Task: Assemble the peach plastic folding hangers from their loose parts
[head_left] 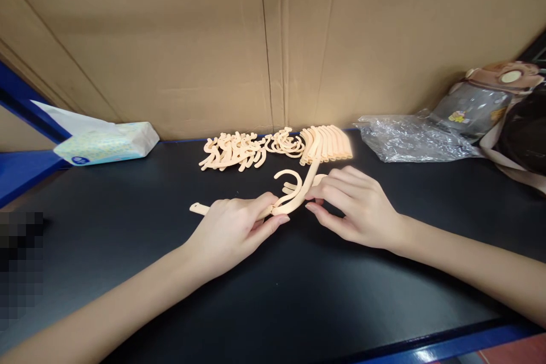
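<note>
A beige plastic folding clothes hanger (294,202), with a curved hook and jointed arms, is held over the black table. My left hand (234,222) is closed around its joint, thumb and forefinger pinching where hook and arms meet; one arm's holed end sticks out to the left. At the right arm, my right hand (350,205) has its fingers curled, with thumb and forefinger tips nearly together beside the piece. Whether anything small sits between those tips is not clear. Partly behind my right hand lie more beige pieces (290,186).
Along the back lie a pile of loose curved arms (232,151), a cluster of hooks (285,142) and a neat row of arms (330,142). A tissue pack (111,142) is at left. Clear plastic bags (413,136) and a dark bag (524,125) sit at right, before a cardboard wall (191,40).
</note>
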Available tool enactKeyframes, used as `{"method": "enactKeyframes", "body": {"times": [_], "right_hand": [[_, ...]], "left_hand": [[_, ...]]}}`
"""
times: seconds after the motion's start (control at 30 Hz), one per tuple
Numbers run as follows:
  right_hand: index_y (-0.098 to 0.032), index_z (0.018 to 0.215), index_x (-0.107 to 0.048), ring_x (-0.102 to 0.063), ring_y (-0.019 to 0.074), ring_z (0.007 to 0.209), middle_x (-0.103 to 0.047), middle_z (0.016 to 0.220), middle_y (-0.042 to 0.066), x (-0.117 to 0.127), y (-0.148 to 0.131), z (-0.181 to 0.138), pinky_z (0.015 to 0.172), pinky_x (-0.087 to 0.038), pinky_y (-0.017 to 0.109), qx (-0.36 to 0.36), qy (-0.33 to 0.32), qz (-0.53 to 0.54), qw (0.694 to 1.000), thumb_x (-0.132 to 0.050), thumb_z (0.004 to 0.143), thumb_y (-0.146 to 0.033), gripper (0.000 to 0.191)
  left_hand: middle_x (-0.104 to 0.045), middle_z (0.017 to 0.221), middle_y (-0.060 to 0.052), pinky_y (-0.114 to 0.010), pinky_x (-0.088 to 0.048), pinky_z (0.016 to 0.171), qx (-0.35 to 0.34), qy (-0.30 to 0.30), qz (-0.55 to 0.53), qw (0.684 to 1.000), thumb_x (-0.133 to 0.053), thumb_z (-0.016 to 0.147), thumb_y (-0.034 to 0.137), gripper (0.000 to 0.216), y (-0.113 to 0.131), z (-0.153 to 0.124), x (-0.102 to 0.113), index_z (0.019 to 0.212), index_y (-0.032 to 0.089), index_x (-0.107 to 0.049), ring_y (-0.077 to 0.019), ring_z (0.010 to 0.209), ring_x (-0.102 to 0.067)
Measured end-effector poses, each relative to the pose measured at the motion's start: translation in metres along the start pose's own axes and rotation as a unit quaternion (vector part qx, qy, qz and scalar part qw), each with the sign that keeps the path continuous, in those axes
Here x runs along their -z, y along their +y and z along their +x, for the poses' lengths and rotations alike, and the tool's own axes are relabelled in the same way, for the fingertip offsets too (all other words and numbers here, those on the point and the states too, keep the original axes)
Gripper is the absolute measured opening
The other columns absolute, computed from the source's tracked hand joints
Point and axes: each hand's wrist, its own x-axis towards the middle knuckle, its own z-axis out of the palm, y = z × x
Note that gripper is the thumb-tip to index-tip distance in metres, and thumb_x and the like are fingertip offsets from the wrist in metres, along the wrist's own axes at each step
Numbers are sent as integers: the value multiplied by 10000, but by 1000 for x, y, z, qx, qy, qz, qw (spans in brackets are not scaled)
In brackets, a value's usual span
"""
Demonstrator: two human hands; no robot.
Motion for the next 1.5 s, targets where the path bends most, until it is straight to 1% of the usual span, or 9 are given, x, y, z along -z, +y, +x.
{"method": "enactKeyframes", "body": {"times": [0.23, 0.33, 0.43, 0.57, 0.73, 0.87, 1.07, 1.3, 1.5], "right_hand": [[-140, 1104, -635, -595, 161, 728, -713, 827, 34, -3, 3, -1, 672, -401, 305, -40, -41, 19, 998, -531, 948, -248, 216], [-147, 1118, -644, -599, 169, 770, -713, 877, 49, -2, 2, -1, 694, -405, 308, -43, -53, 24, 997, -523, 958, -282, 242], [-148, 1062, -658, -589, 171, 787, -702, 885, 50, 0, 0, 0, 700, -406, 307, -51, -66, 32, 996, -508, 965, -288, 226], [-157, 964, -648, -572, 180, 772, -670, 846, 55, 4, -3, 3, 705, -411, 315, -85, -81, 13, 993, -451, 989, -320, 257], [-166, 887, -591, -564, 182, 802, -630, 856, 53, 6, 1, 5, 755, -424, 320, -132, -96, -11, 987, -438, 980, -224, 188], [-164, 883, -571, -536, 185, 767, -597, 835, 49, 7, 8, 4, 726, -416, 317, -94, -136, -43, 985, -462, 944, -169, 125], [-168, 873, -558, -518, 193, 751, -586, 798, 42, 12, 21, 4, 714, -398, 318, -16, -218, -70, 973, -424, 930, -90, 165], [-162, 1010, -579, -588, 204, 822, -658, 899, 58, 14, 28, 3, 766, -428, 338, -50, -228, -13, 972, -472, 936, -141, 133], [-169, 1014, -638, -595, 201, 831, -652, 883, 57, 15, 30, 4, 765, -443, 343, -41, -244, 7, 969, -474, 952, -176, 175]], "left_hand": [[-356, 502, 92, -200, -219, 438, -51, 28, 16, 998, -450, 973, 394, 311, 0, -3, -3, 723, 211, -417, -90, 393, -339], [-385, 501, 87, -202, -221, 429, -84, 44, 12, 995, -427, 986, 393, 308, -2, -3, -5, 745, 205, -467, -86, 386, -360], [-478, 540, 74, -208, -259, 435, -116, 24, 17, 993, -427, 994, 420, 293, -3, -4, -7, 848, 198, -551, -92, 419, -440], [-626, 725, 15, -238, -394, 532, -181, -8, 43, 982, -462, 991, 410, 270, 0, -5, -5, 1009, 169, -584, -139, 624, -581], [-677, 979, -23, -277, -458, 704, -233, 5, 52, 971, -490, 985, 244, 172, 3, -4, -4, 1105, 162, -581, -181, 859, -568], [-669, 1012, -42, -293, -456, 800, -241, 23, 56, 969, -502, 976, 219, 192, 1, -2, -4, 1131, 143, -587, -188, 913, -565], [-659, 941, -36, -298, -440, 763, -231, 38, 68, 970, -470, 992, 229, 192, -5, 0, -5, 1037, 164, -645, -181, 873, -569], [-668, 962, -37, -288, -446, 776, -222, 50, 61, 972, -467, 997, 244, 199, -5, -1, -3, 1054, 178, -646, -172, 874, -576], [-650, 1028, -68, -290, -481, 761, -305, 21, 16, 952, -538, 957, 396, 275, 17, -9, -1, 1086, 181, -649, -179, 847, -586]]}}
